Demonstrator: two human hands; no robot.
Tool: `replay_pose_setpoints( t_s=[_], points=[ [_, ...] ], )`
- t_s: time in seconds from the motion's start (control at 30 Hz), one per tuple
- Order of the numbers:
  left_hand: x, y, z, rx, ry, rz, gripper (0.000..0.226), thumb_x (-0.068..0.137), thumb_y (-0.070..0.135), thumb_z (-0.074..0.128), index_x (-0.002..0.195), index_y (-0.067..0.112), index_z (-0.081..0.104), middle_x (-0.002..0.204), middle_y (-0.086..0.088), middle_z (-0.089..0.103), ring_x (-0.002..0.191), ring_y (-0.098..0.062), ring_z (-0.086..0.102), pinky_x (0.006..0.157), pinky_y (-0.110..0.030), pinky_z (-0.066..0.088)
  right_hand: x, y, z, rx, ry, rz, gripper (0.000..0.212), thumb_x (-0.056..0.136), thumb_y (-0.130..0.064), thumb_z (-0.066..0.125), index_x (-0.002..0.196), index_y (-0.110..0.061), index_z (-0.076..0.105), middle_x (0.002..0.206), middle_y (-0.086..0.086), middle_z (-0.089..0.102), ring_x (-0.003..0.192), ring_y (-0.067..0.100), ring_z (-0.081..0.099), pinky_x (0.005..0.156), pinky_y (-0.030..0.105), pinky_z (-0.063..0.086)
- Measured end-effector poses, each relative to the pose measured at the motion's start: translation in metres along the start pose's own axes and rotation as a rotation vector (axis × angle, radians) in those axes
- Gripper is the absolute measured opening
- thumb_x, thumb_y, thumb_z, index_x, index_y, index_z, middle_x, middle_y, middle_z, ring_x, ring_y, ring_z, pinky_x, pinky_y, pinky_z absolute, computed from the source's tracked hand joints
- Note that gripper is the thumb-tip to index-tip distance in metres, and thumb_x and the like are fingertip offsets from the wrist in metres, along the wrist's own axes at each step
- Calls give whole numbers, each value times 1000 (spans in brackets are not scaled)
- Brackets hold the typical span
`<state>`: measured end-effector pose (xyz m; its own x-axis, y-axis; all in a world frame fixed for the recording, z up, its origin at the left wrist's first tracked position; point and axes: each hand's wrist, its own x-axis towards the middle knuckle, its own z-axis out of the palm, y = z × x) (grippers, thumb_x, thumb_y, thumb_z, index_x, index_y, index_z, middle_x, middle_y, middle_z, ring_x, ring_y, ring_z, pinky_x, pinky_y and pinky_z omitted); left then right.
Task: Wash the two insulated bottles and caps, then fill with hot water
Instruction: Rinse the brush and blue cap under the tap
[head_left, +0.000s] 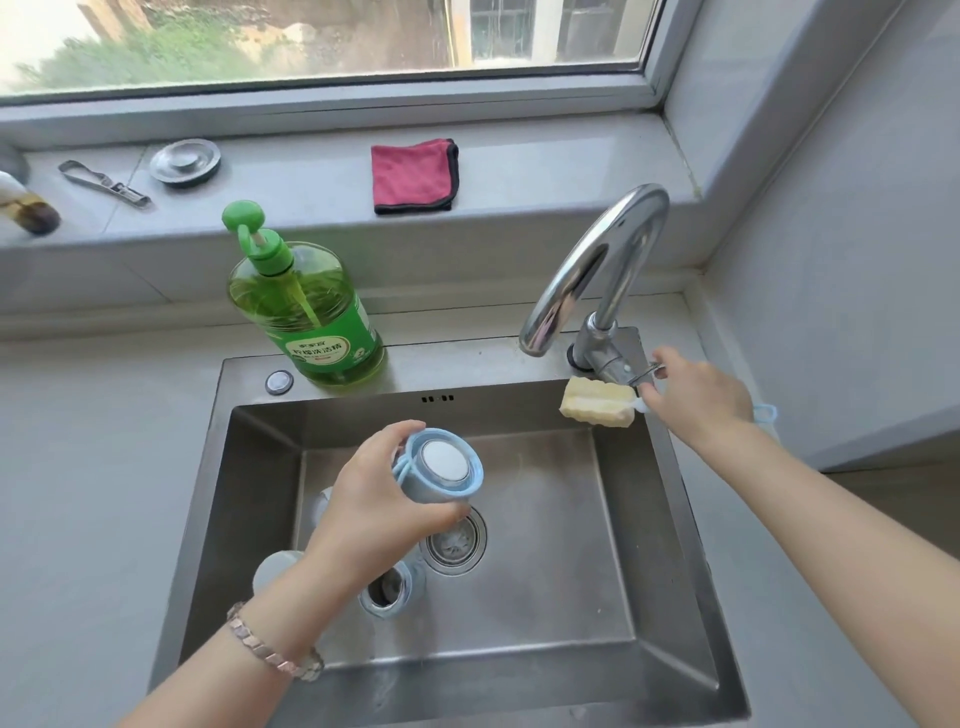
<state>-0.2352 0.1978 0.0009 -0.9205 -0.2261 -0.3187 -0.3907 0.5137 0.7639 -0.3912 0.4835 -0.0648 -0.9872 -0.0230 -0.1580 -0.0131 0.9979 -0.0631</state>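
One view, from the head camera. Two items on the floor of the steel sink (545, 571), toward its near-left corner, are largely masked by the left forearm. The first is a light-blue bottle (389, 592) lying down just beside the drain (457, 543), with only its open, metal-lined mouth showing. The second is a pale rounded object (275, 571) to its left, identity not determinable.

The left hand (374, 514), over the middle of the sink, grips a light-blue cap (444, 467), thumb beneath and fingers curled over the top. The cap is cylindrical, smooth plastic, with a flat white disc in its face and a thin blue loop strap.

The right hand (696, 395), at the sink's far-right corner, is closed round the handle of a sponge brush (597, 402). The handle is mostly hidden in the fist. The sponge head is yellow, porous and blocky. Fingertips reach the thin tap lever (618, 369); contact cannot be confirmed.

The faucet (597, 270) is curved polished chrome. A green pump detergent bottle (311, 312) stands on the far rim. On the windowsill (311, 182) lie a folded red cloth (414, 175), a round metal lid (185, 162) and a metal tool (104, 183). A further object is cut off at the left frame edge.
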Motion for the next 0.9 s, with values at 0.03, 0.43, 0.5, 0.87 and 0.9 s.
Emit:
replay_pose_setpoints(
  t_s=[0.03, 0.43, 0.5, 0.87, 0.9],
  points=[
    [-1, 0, -1, 1, 3, 3, 69, 55, 18, 86, 114, 33, 53, 110, 10, 60, 107, -8, 54, 87, -21, 41, -2, 0, 1, -1, 6, 2, 35, 93, -34, 47, 126, -22, 45, 108, 6, 67, 93, 32, 61, 66, 32, 40],
    [-13, -9, -6, -17, 17, -18, 71, 54, 18, 88, 115, 32, 53, 111, 10, 60, 107, -8, 53, 81, -15, 36, -11, 1, 3, 23, -30, 15, 40, 93, -33, 47, 130, -18, 43, 112, 8, 66, 96, 33, 60, 70, 33, 44],
    [-15, -10, -9, -20, 26, -21, 70, 54, 18, 88, 113, 34, 53, 109, 10, 60, 103, -6, 54, 74, -9, 36, -21, -4, -2, 78, -39, 21, 44, 93, -35, 47, 133, -19, 39, 108, 7, 66, 96, 33, 60, 70, 34, 45],
    [-40, -38, -33, -93, 101, -100, 67, 52, 17, 90, 107, 34, 56, 100, 15, 63, 97, -1, 58, 70, -11, 40, -127, -73, 5, 1052, -520, 174, 16, 90, -12, 58, 90, 1, 68, 68, 3, 62, 55, 6, 55, 53, 14, 47],
    [-43, -41, -36, -104, 101, -106, 68, 52, 16, 90, 109, 32, 56, 101, 15, 63, 97, 2, 57, 69, -9, 40, -129, -83, 3, 1106, -555, 179, 13, 90, -8, 57, 88, 2, 66, 72, 5, 64, 55, 5, 55, 52, 13, 47]
  ],
)
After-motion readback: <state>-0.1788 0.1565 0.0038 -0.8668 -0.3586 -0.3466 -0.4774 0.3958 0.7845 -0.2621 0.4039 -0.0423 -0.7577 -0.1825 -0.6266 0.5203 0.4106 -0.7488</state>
